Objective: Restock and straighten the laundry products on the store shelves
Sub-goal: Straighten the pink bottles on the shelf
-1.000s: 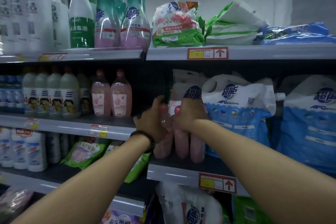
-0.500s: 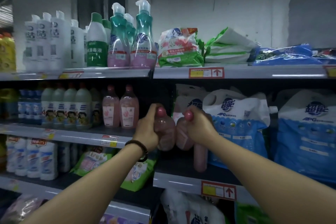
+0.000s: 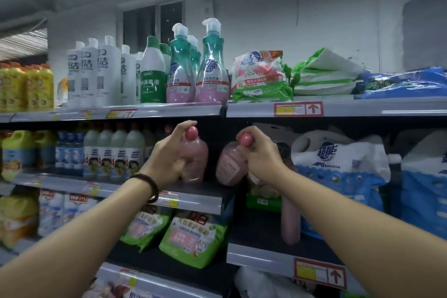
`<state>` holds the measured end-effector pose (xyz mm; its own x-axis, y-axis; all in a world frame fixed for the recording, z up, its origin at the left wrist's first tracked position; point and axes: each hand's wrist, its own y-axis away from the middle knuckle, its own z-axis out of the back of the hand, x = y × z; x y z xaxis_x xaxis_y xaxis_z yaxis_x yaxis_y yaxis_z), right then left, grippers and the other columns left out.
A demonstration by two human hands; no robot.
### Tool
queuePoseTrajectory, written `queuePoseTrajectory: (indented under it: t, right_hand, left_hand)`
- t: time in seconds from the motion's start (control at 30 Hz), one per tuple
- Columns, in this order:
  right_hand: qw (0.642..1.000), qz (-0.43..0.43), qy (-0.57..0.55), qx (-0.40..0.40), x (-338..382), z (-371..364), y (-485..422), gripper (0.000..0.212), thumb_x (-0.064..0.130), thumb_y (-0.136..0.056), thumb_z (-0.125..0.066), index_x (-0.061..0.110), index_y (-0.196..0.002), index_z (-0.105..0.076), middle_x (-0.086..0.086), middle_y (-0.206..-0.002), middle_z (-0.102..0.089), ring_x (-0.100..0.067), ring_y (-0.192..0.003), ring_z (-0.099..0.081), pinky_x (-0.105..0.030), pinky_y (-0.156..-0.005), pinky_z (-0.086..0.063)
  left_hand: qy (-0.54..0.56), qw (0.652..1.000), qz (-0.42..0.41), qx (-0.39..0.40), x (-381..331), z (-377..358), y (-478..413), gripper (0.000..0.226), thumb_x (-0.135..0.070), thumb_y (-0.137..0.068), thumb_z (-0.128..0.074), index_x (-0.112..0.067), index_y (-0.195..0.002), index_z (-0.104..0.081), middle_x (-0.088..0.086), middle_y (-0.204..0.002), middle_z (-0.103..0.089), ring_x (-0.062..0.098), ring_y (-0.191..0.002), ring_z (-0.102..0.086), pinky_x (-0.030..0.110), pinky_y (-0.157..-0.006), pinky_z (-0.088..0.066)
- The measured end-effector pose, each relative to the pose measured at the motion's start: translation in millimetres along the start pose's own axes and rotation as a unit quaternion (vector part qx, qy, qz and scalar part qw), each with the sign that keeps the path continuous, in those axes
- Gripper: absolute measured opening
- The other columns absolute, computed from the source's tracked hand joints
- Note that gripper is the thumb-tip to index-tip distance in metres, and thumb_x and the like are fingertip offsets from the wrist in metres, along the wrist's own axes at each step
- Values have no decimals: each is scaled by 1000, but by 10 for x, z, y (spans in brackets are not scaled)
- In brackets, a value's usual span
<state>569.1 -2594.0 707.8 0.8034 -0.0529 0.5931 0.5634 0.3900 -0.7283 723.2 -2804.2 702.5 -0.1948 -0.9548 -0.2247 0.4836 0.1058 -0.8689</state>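
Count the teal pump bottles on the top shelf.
3: one front left, one front right, one behind between them. More may be hidden behind.

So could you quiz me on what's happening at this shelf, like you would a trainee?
1. True or false: each hand holds a pink bottle.
2. The left hand wears: A) a watch B) a dark bracelet C) a glove?
3. What stands right of the right hand?

Key
1. True: left bottle, right bottle.
2. B, the bracelet.
3. A blue-and-white pouch.
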Motion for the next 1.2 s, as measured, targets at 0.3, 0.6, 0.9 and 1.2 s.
queuePoseTrajectory:
  t: [0.3, 0.6, 0.9, 1.2]
  right_hand:
    - [991, -54, -18, 118, 164, -495, -652, 25, 17, -94, -73, 23, -113, -57, -7, -117, -72, -27, -107, -70, -51, -93, -61]
    - [963, -124, 72, 226, 168, -789, -707, 81, 31, -93, -77, 19, -160, -33, -6, -150, -53, -28, -134, -55, -38, -103, -49]
    - [975, -167, 23, 142, -205, -1063, -556, 49, 4, -80, -85, 21, -118, -59, -4, -114, -70, -25, -98, -72, -47, -69, -68]
    - [987, -89, 50, 122, -165, -1563, -515, 48, 16, -89, -81, 19, -130, -57, -4, -127, -70, -23, -115, -69, -40, -98, -59]
  left_hand:
    - [-24, 995, 43, 87, 652, 347, -208, 115, 24, -80, -53, -59, -155, -26, 5, -151, -56, 32, -114, -67, 35, -89, -64]
    - [-47, 976, 139, 161, 1155, 217, -485, 73, 8, -93, -47, -60, -118, -50, 4, -140, -48, 23, -128, -53, 32, -106, -48]
    - [86, 969, 153, 174, 1468, 335, -560, 76, 29, -85, -43, -27, -135, -53, 0, -137, -62, 17, -119, -67, 22, -77, -61]
    - [126, 953, 223, 164, 1606, 215, -585, 62, 18, -94, -42, -32, -128, -54, 9, -126, -66, 25, -103, -70, 31, -70, -63]
